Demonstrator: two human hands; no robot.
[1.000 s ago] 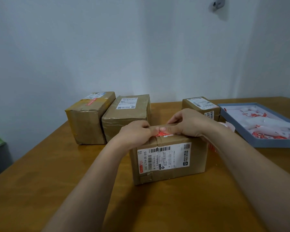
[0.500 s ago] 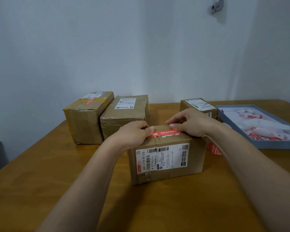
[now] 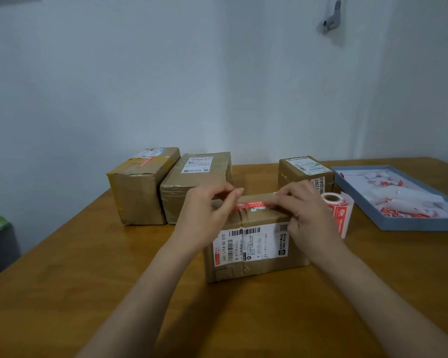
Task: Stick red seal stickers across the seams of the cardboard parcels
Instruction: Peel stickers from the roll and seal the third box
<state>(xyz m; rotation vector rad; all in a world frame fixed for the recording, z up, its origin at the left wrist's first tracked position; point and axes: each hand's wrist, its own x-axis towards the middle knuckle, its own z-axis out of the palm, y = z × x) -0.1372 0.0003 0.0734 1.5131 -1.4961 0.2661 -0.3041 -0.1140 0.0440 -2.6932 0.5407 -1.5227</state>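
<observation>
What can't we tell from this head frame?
- Red sticker ends: under both hands' fingertips, left hand, right hand.
- Front parcel label print: too small, blurred.
- Tray: right end cut by frame edge.
- Sticker roll: partly behind right hand.

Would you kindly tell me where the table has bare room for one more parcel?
Bare wooden table lies left of and in front of the near parcel. Crowded: the sticker roll and blue tray to its right.

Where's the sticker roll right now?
Head view, right of centre: the sticker roll stands on the table, just behind the right hand, left of the blue tray.
</observation>
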